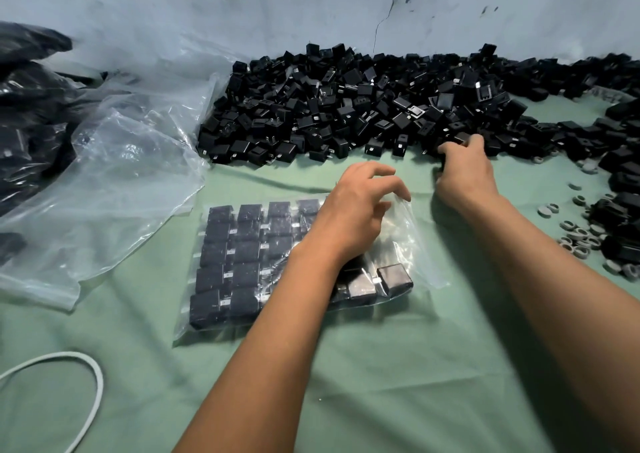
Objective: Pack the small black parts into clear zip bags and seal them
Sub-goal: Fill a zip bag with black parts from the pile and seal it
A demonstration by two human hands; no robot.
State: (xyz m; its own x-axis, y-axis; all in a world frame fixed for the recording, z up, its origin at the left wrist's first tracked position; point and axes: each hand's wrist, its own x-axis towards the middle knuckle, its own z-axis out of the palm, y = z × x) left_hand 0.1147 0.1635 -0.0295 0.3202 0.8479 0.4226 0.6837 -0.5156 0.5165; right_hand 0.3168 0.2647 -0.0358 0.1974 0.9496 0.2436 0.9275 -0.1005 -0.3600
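1. Head view: the left hand (360, 217) is pinching the open mouth of the zip bag (263, 265), lying mid-tabletop and half-filled with rows of black parts.
2. The right hand (465, 172) is gripping parts at the near edge of the pile (363, 106) along the tabletop's far edge.
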